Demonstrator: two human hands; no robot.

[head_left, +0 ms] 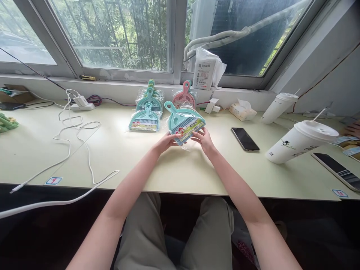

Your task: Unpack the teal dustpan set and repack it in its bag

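Note:
Between my two hands is a teal mini dustpan and brush set [184, 122] in clear wrap, tilted with its handle up and to the left. My left hand [168, 142] grips its lower left edge, and my right hand [204, 140] pinches the lower right edge. Just left of it, another wrapped teal dustpan set [144, 119] leans on a row of similar sets [150, 98]. Behind the held set, a pink wrapped dustpan set [185, 95] stands by the window ledge.
White cables [69, 140] sprawl across the table's left side. On the right are a phone [244, 139], a large lidded cup [300, 141], a second cup [278, 108], a tissue pack [242, 110] and another phone [336, 168]. A tall paper pack [206, 69] stands on the ledge.

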